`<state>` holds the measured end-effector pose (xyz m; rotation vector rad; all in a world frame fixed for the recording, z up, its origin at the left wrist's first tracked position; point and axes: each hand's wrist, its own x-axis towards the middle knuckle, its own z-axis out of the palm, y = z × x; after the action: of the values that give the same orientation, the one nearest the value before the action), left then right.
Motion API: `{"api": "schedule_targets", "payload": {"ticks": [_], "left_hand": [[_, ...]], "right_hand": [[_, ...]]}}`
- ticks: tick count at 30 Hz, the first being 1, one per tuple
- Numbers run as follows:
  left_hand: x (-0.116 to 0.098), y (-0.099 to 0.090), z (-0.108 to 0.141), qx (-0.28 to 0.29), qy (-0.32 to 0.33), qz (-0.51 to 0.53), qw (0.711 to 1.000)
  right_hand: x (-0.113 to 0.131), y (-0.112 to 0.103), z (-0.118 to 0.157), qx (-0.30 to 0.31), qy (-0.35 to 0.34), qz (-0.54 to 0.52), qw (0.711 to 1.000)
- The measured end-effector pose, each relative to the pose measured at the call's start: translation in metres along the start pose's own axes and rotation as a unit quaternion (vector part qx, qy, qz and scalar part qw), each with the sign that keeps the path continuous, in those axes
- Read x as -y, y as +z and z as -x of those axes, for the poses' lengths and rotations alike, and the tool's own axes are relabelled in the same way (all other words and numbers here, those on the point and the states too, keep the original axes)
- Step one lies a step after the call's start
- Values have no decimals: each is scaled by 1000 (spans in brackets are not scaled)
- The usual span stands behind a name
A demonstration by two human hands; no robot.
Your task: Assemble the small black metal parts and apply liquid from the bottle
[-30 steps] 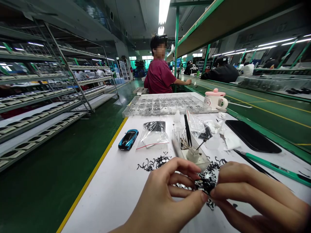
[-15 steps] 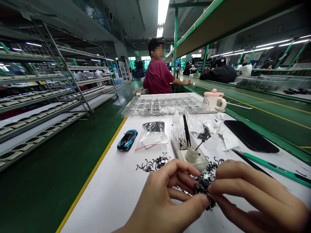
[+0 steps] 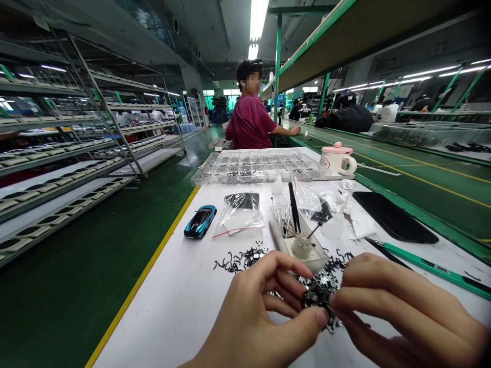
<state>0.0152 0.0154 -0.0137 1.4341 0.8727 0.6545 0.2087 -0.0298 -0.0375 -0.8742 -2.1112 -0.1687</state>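
Observation:
My left hand (image 3: 261,312) has a small dark part (image 3: 311,299) with a shiny surface between its thumb and fingertips; its exact kind I cannot make out. Close at its right, my right hand (image 3: 402,301) is pinched, and whatever is between those fingertips is hidden. Beneath and behind the fingers lies a heap of small black and silvery pieces (image 3: 332,276). Thin, curved black pieces (image 3: 240,259) are scattered to the left. Just beyond my hands, a tray (image 3: 282,237) holds a small glass jar (image 3: 302,246) and black tweezers (image 3: 294,207).
A blue toy car (image 3: 200,222) and a clear zip bag (image 3: 241,217) lie at left. A compartment box (image 3: 257,166) and lidded mug (image 3: 337,159) stand behind. At right are a black phone-like slab (image 3: 395,215) and a green-handled tool (image 3: 425,265). A co-worker (image 3: 251,120) sits ahead.
My right fingertips have drawn slightly right, leaving a small gap from the dark part. My left hand still holds it, tilted a little differently.

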Motion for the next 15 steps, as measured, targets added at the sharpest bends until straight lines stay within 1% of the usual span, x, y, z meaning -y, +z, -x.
{"api": "schedule_targets", "payload": {"ticks": [3,6,9,12,14,15], "left_hand": [[0,1,-1,2,2,6,1000],[-1,3,0,2,14,2,1000],[-2,6,2,-11,22,0,1000],[-2,8,4,-25,29,0,999],[0,8,5,-25,39,1,999],[1,8,6,-22,46,2,999]], "right_hand": [[-1,-2,2,27,-5,14,1000],[-2,-4,2,55,-33,15,998],[-3,-3,-1,41,-65,17,997],[-2,-1,-3,1,-57,14,998],[-2,-1,-1,0,-52,5,999],[-2,-1,1,10,-55,4,998]]}}
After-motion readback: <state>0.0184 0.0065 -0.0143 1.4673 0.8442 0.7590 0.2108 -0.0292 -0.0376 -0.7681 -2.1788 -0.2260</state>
